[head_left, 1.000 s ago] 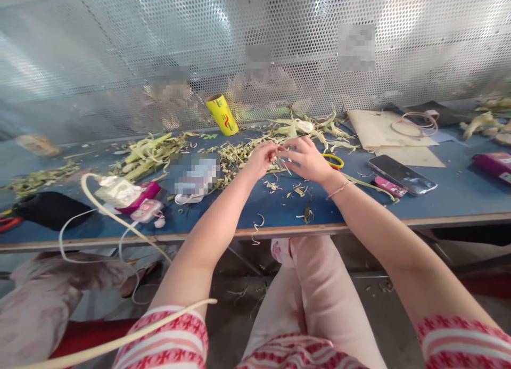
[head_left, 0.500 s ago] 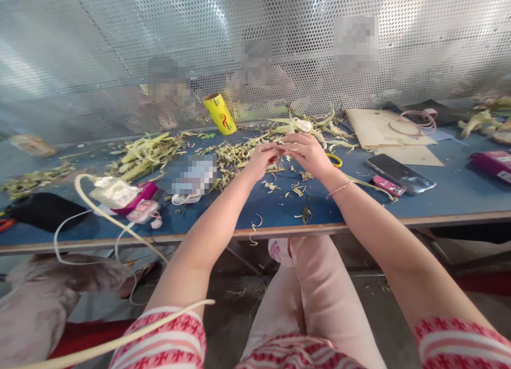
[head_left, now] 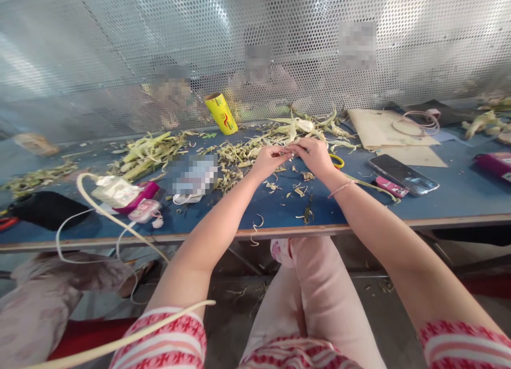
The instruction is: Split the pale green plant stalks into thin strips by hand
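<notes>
1. Head view: both hands have drawn closer since a second ago, fingertips now meeting over the blue table [head_left: 359,212] where they earlier stood slightly apart; little else on the table has changed.
2. Left hand [head_left: 268,161] and right hand [head_left: 317,155] pinch a thin pale strip [head_left: 290,152] between them, held just above the table near the pile of green trimmings [head_left: 239,157].
3. Both grips are nearly closed, thumb against forefinger; the remaining fingers curl loosely and touch nothing that can be made out.
4. Judged from the pose, the work goes best with the strip kept taut between the pinches and pulled evenly, hands low over the table so scraps fall onto it.
5. Yellow scissors [head_left: 334,160] lie just behind the right wrist, a phone [head_left: 403,174] well to its right, a yellow roll [head_left: 221,113] by the mesh screen [head_left: 120,49].
6. Other people sit beyond the screen, apart from the person's own hands.
</notes>
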{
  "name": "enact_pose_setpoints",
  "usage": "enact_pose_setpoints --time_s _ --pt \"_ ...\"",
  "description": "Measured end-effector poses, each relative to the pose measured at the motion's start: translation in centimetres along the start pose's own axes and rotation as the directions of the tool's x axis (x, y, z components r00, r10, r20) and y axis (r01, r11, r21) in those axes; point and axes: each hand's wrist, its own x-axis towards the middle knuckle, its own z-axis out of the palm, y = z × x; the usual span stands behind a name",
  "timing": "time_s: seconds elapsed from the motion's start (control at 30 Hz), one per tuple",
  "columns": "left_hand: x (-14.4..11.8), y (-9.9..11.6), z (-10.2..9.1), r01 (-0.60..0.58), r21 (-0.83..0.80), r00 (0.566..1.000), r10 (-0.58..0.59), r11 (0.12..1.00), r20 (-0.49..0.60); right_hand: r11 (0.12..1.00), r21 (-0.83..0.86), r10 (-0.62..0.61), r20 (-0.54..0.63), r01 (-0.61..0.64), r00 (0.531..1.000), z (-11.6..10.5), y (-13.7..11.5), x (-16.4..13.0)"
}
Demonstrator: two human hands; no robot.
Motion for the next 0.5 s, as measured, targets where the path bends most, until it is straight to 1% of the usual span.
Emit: enact_pose_setpoints --time_s 0.17,0.27,0.33,0.43,0.5 --pt "-0.3 0.4 0.5 -0.068 0.055 0.998 0.068 0.996 0.004 0.990 0.005 0.140 -0.031 -0.140 0.990 0.1 -0.3 -0.2" --pt "-0.4 0.8 0.7 -0.067 0.050 0.998 0.067 0.996 0.007 0.984 -0.029 0.176 -0.024 -0.177 0.984 0.0 -0.4 -0.1" --pt "-0.5 1.1 0.7 -0.055 0.037 0.998 0.055 0.998 0.009 0.989 -0.064 0.132 -0.058 -0.135 0.990 0.0 -0.2 0.0" --pt "-0.6 1.4 0.5 -0.050 0.025 0.999 0.050 0.998 -0.002 0.992 -0.128 -0.007 -0.136 -0.011 0.991 0.1 0.5 0.4" --pt "-0.6 1.4 0.4 -0.038 0.026 0.999 0.038 0.999 -0.014 0.983 -0.175 -0.072 -0.126 0.049 0.989 0.3 1.2 0.5"
